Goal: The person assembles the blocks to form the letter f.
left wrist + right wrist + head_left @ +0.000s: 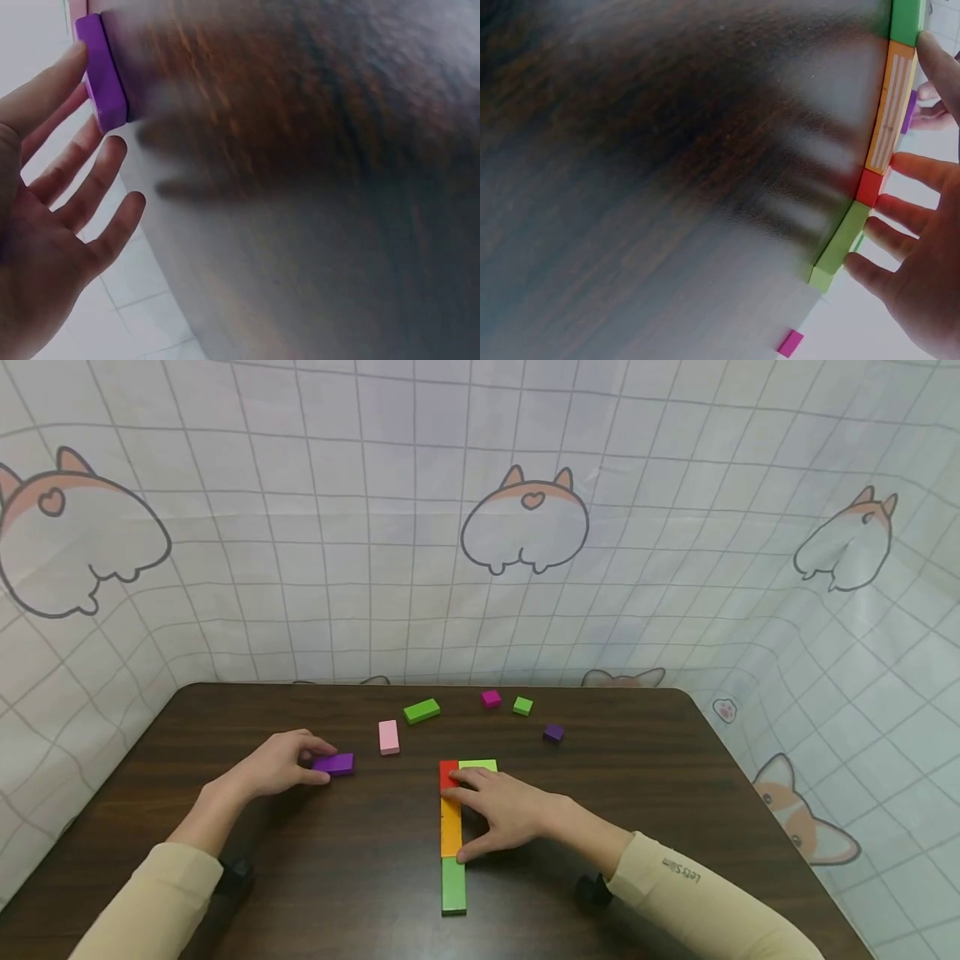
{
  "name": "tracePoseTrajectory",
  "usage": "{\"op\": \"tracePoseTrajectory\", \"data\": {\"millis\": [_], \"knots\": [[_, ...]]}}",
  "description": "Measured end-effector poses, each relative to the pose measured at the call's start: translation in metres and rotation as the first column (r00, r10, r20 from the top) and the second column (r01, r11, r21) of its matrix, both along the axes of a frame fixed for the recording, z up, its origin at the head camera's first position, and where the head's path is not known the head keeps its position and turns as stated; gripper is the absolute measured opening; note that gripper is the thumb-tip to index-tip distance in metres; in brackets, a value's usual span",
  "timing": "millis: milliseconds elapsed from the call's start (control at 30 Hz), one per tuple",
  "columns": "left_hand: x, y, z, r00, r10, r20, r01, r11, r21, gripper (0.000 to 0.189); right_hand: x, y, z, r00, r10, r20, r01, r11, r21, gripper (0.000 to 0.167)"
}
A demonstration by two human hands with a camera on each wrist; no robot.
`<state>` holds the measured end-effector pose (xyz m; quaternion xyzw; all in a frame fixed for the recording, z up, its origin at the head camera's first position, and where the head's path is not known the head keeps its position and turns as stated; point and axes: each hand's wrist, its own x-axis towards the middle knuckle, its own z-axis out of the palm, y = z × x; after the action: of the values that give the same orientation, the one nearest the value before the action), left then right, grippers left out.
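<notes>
My left hand (273,766) is at the left of the table, pinching a purple block (339,764) between thumb and fingers. In the left wrist view the purple block (103,73) sits between thumb and index finger, the other fingers spread. My right hand (510,810) rests spread over a row of blocks, touching them with its fingertips. The row has a red block (448,768), an orange block (451,831) and a green block (453,887) end to end. A light green block (483,765) extends rightward from the red one, partly hidden by the hand.
Beyond the hands lie a pink block (388,737), a green block (422,711), a magenta cube (491,698), a small green cube (522,706) and a dark purple cube (553,733). A patterned cloth (375,610) hangs behind the dark wooden table (360,877).
</notes>
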<state>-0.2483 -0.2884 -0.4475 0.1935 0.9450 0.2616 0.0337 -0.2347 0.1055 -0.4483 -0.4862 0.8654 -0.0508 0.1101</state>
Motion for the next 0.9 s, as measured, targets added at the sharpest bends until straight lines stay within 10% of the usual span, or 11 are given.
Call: {"op": "tracePoseTrajectory", "data": {"millis": [900], "knots": [[-0.01,0.017,-0.002,0.996,-0.068,-0.058,0.068,0.998,-0.006,0.03,-0.003,0.002,0.0,1.0,-0.01,0.016,0.01,1.0,0.0,0.091]]}}
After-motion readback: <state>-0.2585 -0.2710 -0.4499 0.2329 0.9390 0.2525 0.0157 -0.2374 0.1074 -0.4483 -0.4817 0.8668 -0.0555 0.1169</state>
